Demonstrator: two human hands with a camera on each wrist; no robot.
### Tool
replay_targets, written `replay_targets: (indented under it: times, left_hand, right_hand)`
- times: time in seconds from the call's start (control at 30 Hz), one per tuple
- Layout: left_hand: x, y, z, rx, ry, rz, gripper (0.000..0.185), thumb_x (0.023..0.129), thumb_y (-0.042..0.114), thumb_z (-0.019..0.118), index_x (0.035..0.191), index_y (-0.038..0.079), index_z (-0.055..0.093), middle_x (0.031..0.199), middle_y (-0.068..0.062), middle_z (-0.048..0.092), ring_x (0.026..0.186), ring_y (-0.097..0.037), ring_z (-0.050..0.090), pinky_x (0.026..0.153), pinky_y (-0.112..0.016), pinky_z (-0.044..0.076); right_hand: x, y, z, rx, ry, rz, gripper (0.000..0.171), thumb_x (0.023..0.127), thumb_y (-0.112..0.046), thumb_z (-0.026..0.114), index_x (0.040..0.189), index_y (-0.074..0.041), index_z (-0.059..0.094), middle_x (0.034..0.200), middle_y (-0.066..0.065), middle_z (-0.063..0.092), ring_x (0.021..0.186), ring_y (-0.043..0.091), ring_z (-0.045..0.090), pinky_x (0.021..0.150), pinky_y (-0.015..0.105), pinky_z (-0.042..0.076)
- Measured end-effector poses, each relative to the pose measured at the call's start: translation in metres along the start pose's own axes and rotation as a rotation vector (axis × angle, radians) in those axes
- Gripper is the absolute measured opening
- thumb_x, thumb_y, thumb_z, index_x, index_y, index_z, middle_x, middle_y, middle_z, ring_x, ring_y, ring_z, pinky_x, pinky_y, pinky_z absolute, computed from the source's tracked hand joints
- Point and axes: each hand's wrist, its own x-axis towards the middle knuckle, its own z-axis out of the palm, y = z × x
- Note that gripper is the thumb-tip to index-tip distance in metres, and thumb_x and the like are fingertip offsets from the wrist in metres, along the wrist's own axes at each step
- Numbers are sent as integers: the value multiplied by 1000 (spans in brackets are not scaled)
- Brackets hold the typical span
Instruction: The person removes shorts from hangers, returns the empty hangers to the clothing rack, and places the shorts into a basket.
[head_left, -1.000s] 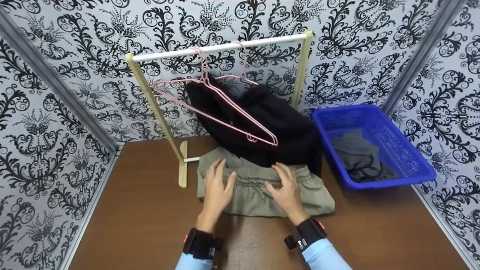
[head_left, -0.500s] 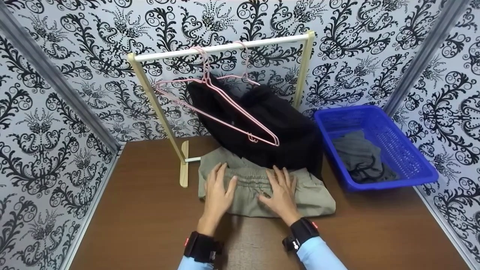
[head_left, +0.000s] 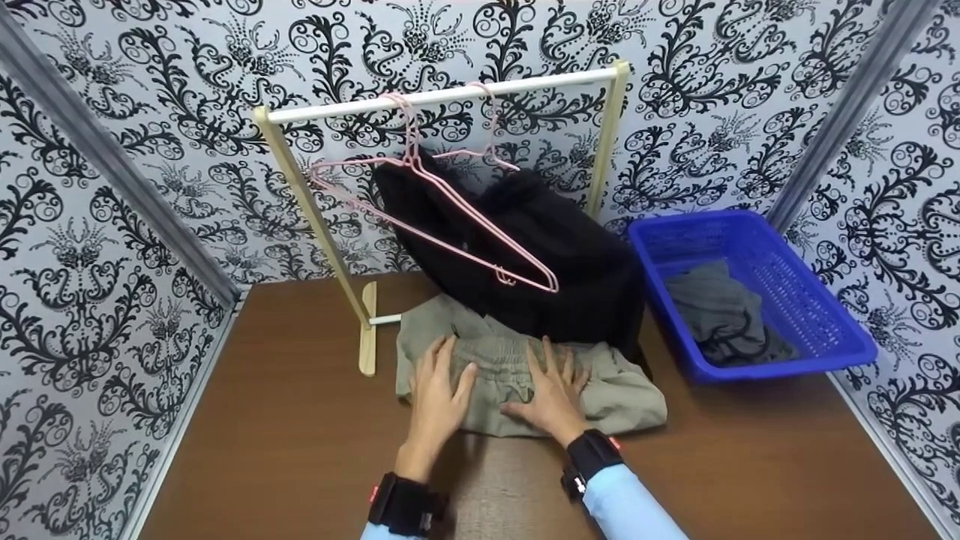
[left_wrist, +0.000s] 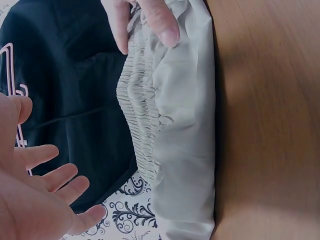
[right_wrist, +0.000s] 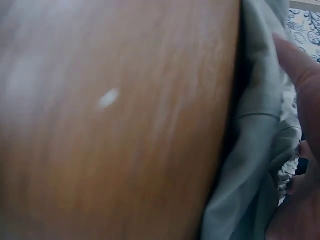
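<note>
Both hands (head_left: 495,390) cover the khaki shorts' (head_left: 615,394) waistband; black garment overlaps them

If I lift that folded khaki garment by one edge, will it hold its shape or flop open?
The khaki garment will probably flop: its thin cloth wrinkles and sags at the gathered elastic waistband. It looks light, so one hand should manage. The smooth wooden table may let it slide when pushed, which both flat hands now prevent.

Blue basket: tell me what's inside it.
The blue basket holds a crumpled grey garment with a dark cord or trim at its lower edge. The garment covers much of the basket floor, so anything beneath it cannot be seen.
</note>
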Motion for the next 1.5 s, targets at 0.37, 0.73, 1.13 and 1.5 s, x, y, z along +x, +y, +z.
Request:
replay_targets:
  times: [0.37, 0.73, 1.13, 1.5]
  left_hand:
    - [-4, -5, -6, 3, -17, -17, 54, 103, 27, 63, 148, 0, 51, 150, -25, 48, 136, -47, 45, 107, -71, 29]
    - [-4, -7, -8, 7, -8, -20, 53, 101, 20, 66, 147, -1, 51, 147, -28, 48, 132, -52, 46, 105, -72, 32]
    - [-6, -7, 0, 20, -2, -18, 53, 99, 19, 66, 146, -2, 52, 144, -28, 51, 131, -50, 48, 102, -71, 35]
    - [-8, -5, 0, 10, -22, -44, 53, 100, 20, 65, 146, -2, 51, 145, -26, 50, 133, -47, 45, 102, -67, 34]
  right_hand:
    - [7, -11, 2, -85, -132, 19, 124, 66, -71, 85, 163, -17, 32, 170, 19, 18, 147, 65, 16, 103, 89, 6]
    - [14, -14, -10, -125, -134, 9, 109, 71, -58, 89, 158, -12, 43, 162, 19, 38, 138, 65, 33, 96, 92, 17]
    - [22, -14, -20, -97, -46, 43, 66, 78, -6, 88, 138, -4, 60, 145, 21, 55, 130, 59, 45, 91, 90, 29]
    - [18, 5, -23, 48, 261, -108, 45, 79, 19, 57, 121, 5, 68, 114, 27, 68, 100, 49, 66, 88, 55, 54]
